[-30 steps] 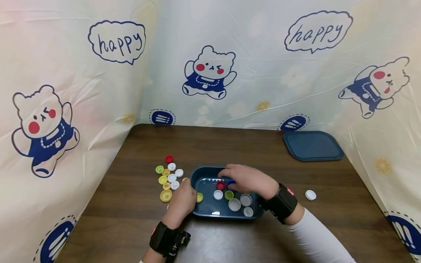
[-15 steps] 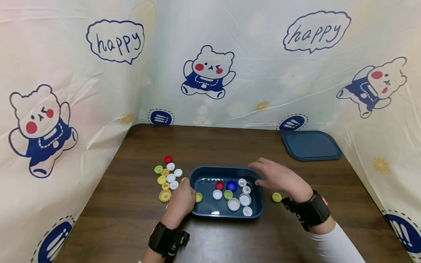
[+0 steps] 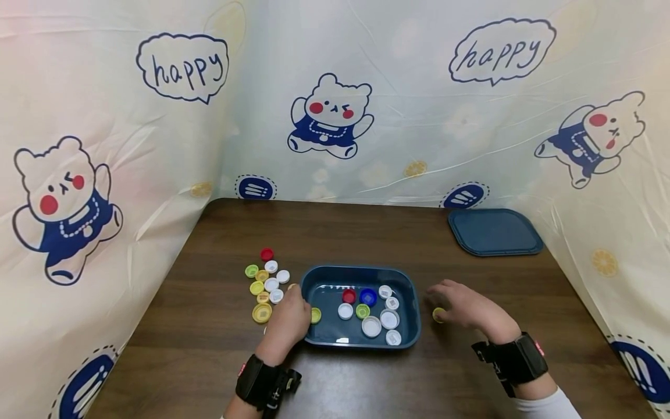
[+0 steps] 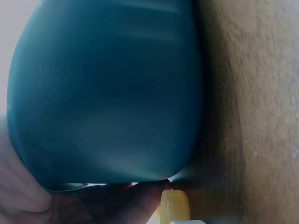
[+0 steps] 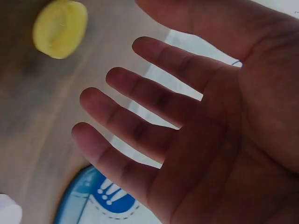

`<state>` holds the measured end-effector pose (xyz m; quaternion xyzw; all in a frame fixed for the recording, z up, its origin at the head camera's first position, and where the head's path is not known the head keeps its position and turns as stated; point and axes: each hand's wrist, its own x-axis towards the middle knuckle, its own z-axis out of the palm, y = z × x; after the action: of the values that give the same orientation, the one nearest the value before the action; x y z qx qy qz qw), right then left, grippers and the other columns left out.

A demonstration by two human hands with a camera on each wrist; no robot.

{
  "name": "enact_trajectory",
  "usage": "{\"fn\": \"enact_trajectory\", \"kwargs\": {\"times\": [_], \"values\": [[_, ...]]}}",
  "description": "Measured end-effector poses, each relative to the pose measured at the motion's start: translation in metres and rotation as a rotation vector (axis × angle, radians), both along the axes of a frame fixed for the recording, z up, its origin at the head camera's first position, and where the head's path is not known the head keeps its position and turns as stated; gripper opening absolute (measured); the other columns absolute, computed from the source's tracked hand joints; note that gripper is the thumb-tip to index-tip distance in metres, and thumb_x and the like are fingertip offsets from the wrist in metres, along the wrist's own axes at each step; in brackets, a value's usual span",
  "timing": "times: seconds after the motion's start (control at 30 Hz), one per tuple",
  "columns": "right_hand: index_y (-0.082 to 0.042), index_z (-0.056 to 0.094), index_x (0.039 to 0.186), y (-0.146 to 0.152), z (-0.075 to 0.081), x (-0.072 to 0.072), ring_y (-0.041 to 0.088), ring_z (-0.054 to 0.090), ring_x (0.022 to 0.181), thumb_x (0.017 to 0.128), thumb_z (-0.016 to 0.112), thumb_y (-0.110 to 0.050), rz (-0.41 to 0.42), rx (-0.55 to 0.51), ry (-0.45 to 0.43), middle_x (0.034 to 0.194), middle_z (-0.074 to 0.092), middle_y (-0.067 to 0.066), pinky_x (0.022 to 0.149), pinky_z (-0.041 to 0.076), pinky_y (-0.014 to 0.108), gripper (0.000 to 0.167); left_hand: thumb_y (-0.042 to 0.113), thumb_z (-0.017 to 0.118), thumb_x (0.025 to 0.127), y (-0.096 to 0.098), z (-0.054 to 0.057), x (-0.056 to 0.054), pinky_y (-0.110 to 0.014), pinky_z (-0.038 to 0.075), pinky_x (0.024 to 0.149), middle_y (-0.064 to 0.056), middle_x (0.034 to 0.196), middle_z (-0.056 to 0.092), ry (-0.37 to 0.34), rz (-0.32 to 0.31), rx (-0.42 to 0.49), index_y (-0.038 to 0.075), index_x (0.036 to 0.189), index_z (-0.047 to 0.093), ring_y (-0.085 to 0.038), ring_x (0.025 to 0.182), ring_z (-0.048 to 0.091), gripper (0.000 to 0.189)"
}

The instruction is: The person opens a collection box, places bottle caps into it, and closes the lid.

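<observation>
A dark blue tray point(image 3: 335, 337) holds several bottle caps: a red cap point(image 3: 348, 295), a blue cap point(image 3: 368, 297), green ones and several white ones. At its left end my left hand point(image 3: 287, 317) grips the rim; in the left wrist view the fingers point(image 4: 140, 200) curl by the tray wall point(image 4: 107, 93). To the right of the tray, my right hand point(image 3: 466, 305) hovers over the table beside a yellow cap point(image 3: 438, 315), partly covered by it in the head view. The right wrist view shows the fingers point(image 5: 140, 128) spread, apart from that yellow cap point(image 5: 60, 29).
Left of the tray lies a loose cluster of caps, among them a red cap point(image 3: 267, 254), a large yellow cap point(image 3: 262, 313) and white ones. A flat dark blue lid point(image 3: 496, 233) rests at the back right. Printed cloth point(image 3: 335, 52) walls surround the wooden table point(image 3: 366, 384).
My right hand has moved from inside the tray, over its right rim, out to the yellow cap on the table. My left hand stays on the tray's left end.
</observation>
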<state>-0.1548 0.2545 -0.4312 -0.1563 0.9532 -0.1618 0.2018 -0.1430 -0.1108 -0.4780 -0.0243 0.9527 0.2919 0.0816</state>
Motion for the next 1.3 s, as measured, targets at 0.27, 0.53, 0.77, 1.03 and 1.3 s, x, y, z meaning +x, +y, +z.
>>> {"fn": "enact_trajectory", "kwargs": {"times": [0.27,0.53,0.77,1.03,1.3], "values": [[0.001,0.062,0.129,0.005,-0.013,0.008,0.036,0.060,0.112,0.085,0.080,-0.012,0.038,-0.017,0.051,0.123,0.061,0.019,0.091,0.051,0.053,0.049,0.008,0.049,0.100,0.000,0.001,0.000,-0.049,0.054,0.087,-0.022,0.117,0.059,-0.005,-0.003,-0.009,-0.011,0.132,0.049,-0.027,0.095,0.060,0.037],[-0.005,0.066,0.123,0.003,-0.024,0.012,0.035,0.059,0.112,0.083,0.081,-0.013,0.024,-0.014,0.052,0.122,0.062,0.016,0.092,0.051,0.054,0.044,0.009,0.049,0.101,0.000,-0.001,0.000,-0.049,0.054,0.087,-0.022,0.121,0.059,-0.011,0.002,0.001,-0.011,0.133,0.048,-0.028,0.097,0.061,0.038],[-0.009,0.070,0.111,-0.001,-0.032,0.014,0.030,0.058,0.107,0.082,0.079,-0.003,-0.055,0.002,0.080,0.112,0.061,0.009,0.092,0.052,0.053,0.031,0.009,0.049,0.100,0.000,0.000,0.000,-0.050,0.054,0.088,-0.021,0.118,0.059,-0.003,0.004,0.000,-0.011,0.132,0.049,-0.028,0.096,0.061,0.037],[-0.008,0.069,0.100,-0.001,-0.024,0.010,0.021,0.058,0.091,0.081,0.075,0.006,-0.009,-0.021,0.138,0.099,0.059,0.004,0.082,0.054,0.045,0.024,0.009,0.050,0.101,0.001,0.001,0.000,-0.050,0.054,0.089,-0.021,0.120,0.059,-0.012,0.010,0.007,-0.010,0.133,0.049,-0.027,0.097,0.060,0.037],[-0.005,0.069,0.103,-0.012,0.010,0.000,0.021,0.058,0.089,0.084,0.075,0.004,0.047,-0.030,0.223,0.099,0.060,0.005,0.077,0.054,0.039,0.022,0.009,0.050,0.101,0.000,0.001,0.000,-0.049,0.055,0.087,-0.021,0.118,0.059,-0.027,0.015,0.004,-0.010,0.132,0.049,-0.027,0.094,0.060,0.036]]}}
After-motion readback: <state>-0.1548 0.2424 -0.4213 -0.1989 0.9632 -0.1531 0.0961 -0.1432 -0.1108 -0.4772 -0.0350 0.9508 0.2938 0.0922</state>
